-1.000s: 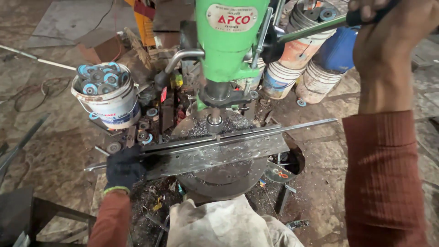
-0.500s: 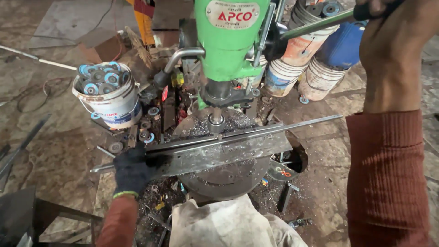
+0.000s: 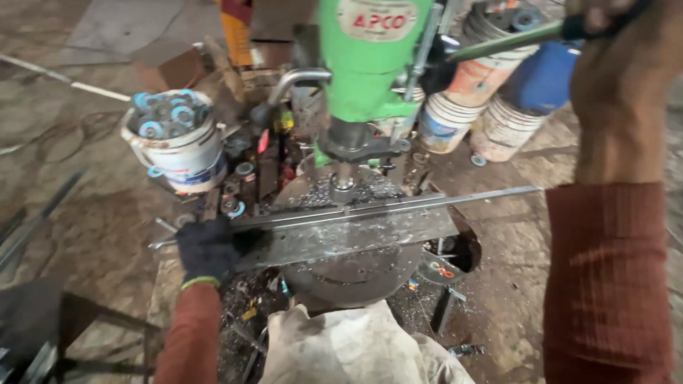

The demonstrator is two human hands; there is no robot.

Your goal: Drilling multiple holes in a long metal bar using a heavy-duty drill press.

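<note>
A: Where is the long steel strip (image 3: 341,227)?
B: It lies flat across the round drill table (image 3: 356,267), right under the green drill press (image 3: 366,64), with the drill bit (image 3: 343,186) at its top edge. A thinner bar (image 3: 427,201) runs along its far edge and sticks out past the table, away from the gloved hand.

A: Who holds it?
B: The left hand (image 3: 208,249), in a dark glove, has its grip pressed together on the strip's end, out to one side of the press.

A: And the other hand?
B: The right hand (image 3: 615,43) is raised beside the press head, closed around the feed lever (image 3: 509,41); its fingers run out of the frame at the top.

A: What surrounds the press?
B: A white bucket (image 3: 178,153) of blue-centred discs stands on the gloved-hand side. Behind the press, on the lever side, stand several tubs and a blue drum (image 3: 544,78). Metal shavings (image 3: 320,192) cover the table around the bit. In front of the press, a pale cloth (image 3: 348,345) is draped closest to the camera.
</note>
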